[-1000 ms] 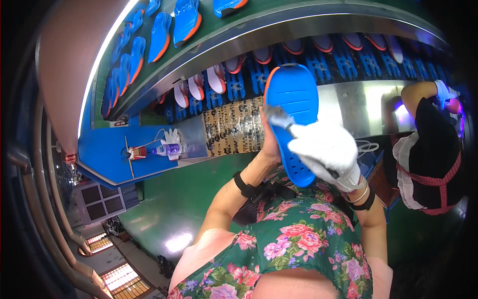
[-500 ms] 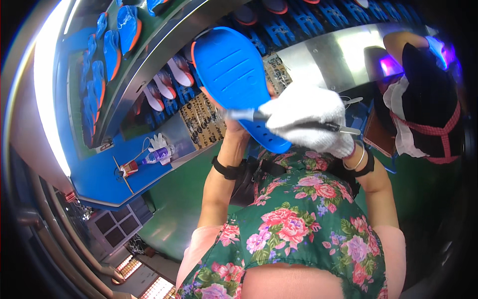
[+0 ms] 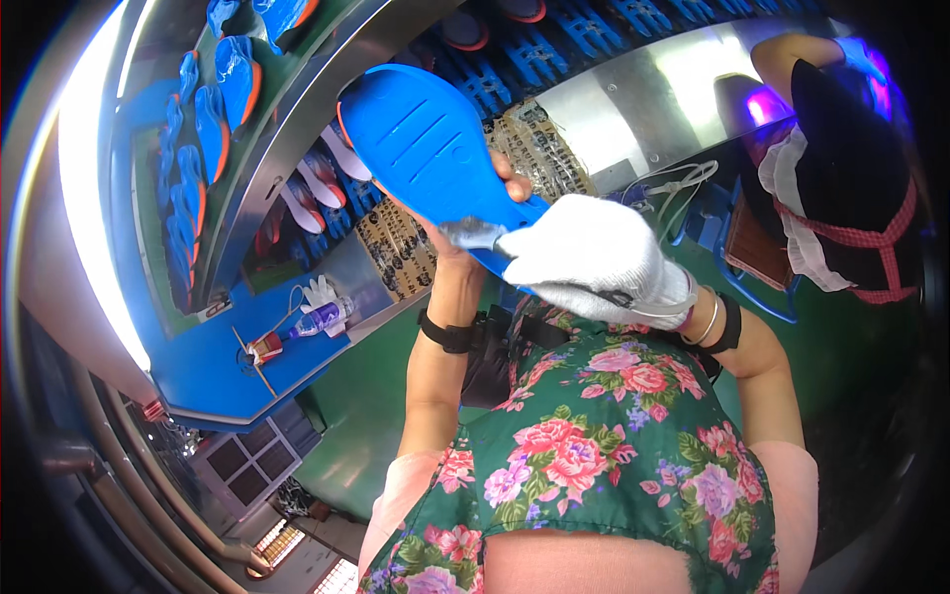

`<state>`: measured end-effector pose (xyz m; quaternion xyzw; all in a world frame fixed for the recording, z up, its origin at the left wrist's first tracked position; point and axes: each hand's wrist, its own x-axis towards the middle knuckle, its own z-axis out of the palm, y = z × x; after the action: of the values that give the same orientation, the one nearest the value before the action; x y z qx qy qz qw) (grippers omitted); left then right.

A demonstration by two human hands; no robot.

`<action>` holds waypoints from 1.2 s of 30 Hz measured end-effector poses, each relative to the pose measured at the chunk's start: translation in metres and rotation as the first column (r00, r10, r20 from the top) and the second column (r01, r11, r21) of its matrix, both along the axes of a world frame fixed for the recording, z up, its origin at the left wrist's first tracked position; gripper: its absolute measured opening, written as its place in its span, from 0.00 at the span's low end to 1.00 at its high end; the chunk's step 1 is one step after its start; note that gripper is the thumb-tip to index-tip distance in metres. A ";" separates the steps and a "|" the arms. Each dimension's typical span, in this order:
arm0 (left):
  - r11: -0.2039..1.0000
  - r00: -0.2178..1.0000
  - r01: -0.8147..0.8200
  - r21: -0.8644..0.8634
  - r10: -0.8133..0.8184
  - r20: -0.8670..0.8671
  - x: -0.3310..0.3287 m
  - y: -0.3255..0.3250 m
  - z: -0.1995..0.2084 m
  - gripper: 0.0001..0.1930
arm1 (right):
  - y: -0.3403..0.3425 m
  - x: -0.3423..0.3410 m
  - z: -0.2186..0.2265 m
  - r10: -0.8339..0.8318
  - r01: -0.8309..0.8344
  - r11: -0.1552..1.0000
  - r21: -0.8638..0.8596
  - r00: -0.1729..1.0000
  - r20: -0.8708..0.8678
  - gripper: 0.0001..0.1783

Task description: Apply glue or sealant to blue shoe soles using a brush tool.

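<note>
My bare left hand (image 3: pixel 511 178) grips a blue shoe sole (image 3: pixel 424 139) from beneath, with fingertips curled over its right edge. Grooves run across the sole's wide end, and an orange rim shows at its left side. A white knitted glove covers my right hand (image 3: pixel 594 259), which is closed round a slim brush (image 3: pixel 473 234). The brush's pale, blurred tip lies over the narrow part of the sole, close to my left wrist. Whether the tip touches the surface I cannot tell. My gloved hand hides the sole's lower end.
Blue and orange soles (image 3: pixel 237 84) fill an upper shelf at left; more soles (image 3: pixel 322 178) sit on racks below. A blue side table (image 3: pixel 213 371) holds a bottle (image 3: pixel 319 319) and a white glove (image 3: pixel 322 291). A co-worker (image 3: pixel 841 168) is at right, beside a metal ledge (image 3: pixel 614 109).
The sole has shifted left and slightly down in my left hand. My gloved hand has moved left with the brush, now covering the sole's holed end.
</note>
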<state>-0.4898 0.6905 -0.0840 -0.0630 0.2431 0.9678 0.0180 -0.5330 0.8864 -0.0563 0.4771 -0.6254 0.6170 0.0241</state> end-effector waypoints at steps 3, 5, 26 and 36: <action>1.000 0.992 0.010 0.012 -0.009 -0.127 0.004 -0.012 -0.014 0.40 | -0.001 -0.004 -0.003 0.156 -0.116 0.984 -0.136 0.929 0.336 0.12; 0.998 0.993 -0.029 0.053 0.035 -0.109 0.006 -0.022 -0.036 0.47 | 0.000 -0.002 -0.007 0.128 -0.087 0.990 -0.111 0.891 0.436 0.12; 0.986 0.999 0.025 0.163 -0.031 0.032 -0.008 -0.035 -0.024 0.57 | 0.010 0.007 -0.015 0.209 -0.158 0.977 -0.143 0.847 0.489 0.09; 0.891 0.888 0.432 0.140 -0.447 0.104 -0.022 -0.049 -0.032 0.67 | 0.011 0.002 -0.022 0.337 -0.333 0.941 -0.062 0.901 0.273 0.14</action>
<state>-0.5119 0.6417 -0.1156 -0.0698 0.1939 0.9443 0.2566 -0.5313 0.8975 -0.0788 0.4854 -0.5270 0.6772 -0.1675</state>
